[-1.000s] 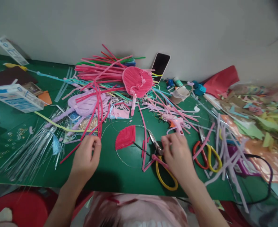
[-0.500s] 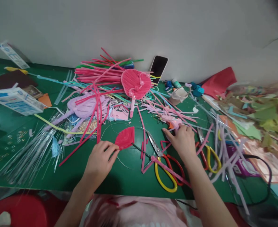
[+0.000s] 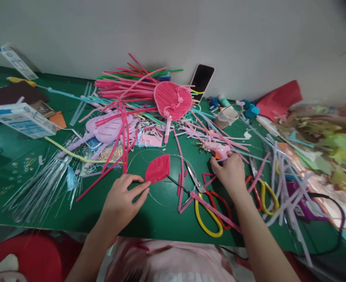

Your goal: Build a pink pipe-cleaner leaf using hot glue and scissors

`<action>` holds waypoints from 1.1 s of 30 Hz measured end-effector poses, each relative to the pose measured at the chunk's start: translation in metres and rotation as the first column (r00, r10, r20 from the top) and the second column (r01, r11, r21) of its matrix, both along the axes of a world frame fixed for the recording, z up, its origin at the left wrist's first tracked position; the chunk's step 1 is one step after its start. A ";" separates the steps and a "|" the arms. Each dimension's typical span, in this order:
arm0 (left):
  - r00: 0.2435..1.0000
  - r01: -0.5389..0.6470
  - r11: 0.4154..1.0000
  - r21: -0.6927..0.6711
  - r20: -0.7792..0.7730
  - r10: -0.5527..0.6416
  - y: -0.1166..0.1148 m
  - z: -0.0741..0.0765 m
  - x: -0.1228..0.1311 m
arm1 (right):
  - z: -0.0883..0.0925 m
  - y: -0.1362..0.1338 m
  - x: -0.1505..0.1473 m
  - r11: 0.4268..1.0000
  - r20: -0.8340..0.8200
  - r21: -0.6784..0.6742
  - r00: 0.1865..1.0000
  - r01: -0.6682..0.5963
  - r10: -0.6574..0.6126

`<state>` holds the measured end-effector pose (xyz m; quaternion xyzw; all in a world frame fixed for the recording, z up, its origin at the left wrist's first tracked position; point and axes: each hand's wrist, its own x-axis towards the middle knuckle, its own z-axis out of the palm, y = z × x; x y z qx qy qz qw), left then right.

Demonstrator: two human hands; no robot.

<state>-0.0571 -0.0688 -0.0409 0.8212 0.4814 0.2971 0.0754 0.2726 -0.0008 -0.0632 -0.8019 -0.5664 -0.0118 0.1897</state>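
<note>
My left hand [image 3: 128, 199] pinches the lower left edge of a red leaf-shaped piece [image 3: 158, 169] that looks built from fuzzy pipe cleaners. A dark thin stem [image 3: 177, 182] sticks out from its right side. Over on the right, my right hand [image 3: 230, 172] is closed round a pink hot glue gun [image 3: 216, 149] with an orange trigger; the palm hides part of its handle. Between the hands lie scissors [image 3: 209, 215] with one yellow and one red handle, a bent pink pipe cleaner [image 3: 181, 172] and a thin wire loop [image 3: 158, 203].
A red heart-shaped fan [image 3: 173, 100] rests on bundled pipe cleaners at the back, left of a phone [image 3: 203, 80] leaning on the wall. A lilac fan [image 3: 105, 127] and silvery strands [image 3: 40, 188] lie left. Second scissors [image 3: 268, 197] and lilac strips [image 3: 281, 180] lie right.
My right hand's fingers have drawn in round the glue gun's handle. My left hand keeps hold of the red leaf-shaped piece, almost unmoved. The whole view has shifted slightly.
</note>
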 end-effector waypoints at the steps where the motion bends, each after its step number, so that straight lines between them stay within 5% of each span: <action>1: 1.000 -0.004 1.000 0.019 -0.026 0.005 -0.001 0.000 0.001 | 0.001 0.000 -0.001 1.000 -0.006 -0.001 1.000 0.007 -0.007; 7: 0.995 -0.019 0.997 0.078 -0.100 0.027 -0.003 -0.002 0.007 | 0.010 -0.003 -0.003 0.997 -0.049 0.001 0.996 0.074 -0.074; 16: 0.983 -0.148 0.985 -0.091 -0.124 0.136 0.013 -0.001 0.026 | 0.054 -0.030 -0.023 0.979 -0.083 0.079 0.980 0.186 -0.179; 27: 0.986 -0.123 0.934 -0.334 0.069 0.154 0.017 0.009 0.012 | 0.053 -0.075 -0.084 0.994 -0.183 -0.001 0.977 -0.110 0.108; 33: 0.989 -0.095 0.936 -0.338 0.078 0.129 0.014 0.008 0.008 | 0.044 -0.081 -0.106 0.980 -0.163 -0.015 0.968 -0.196 0.191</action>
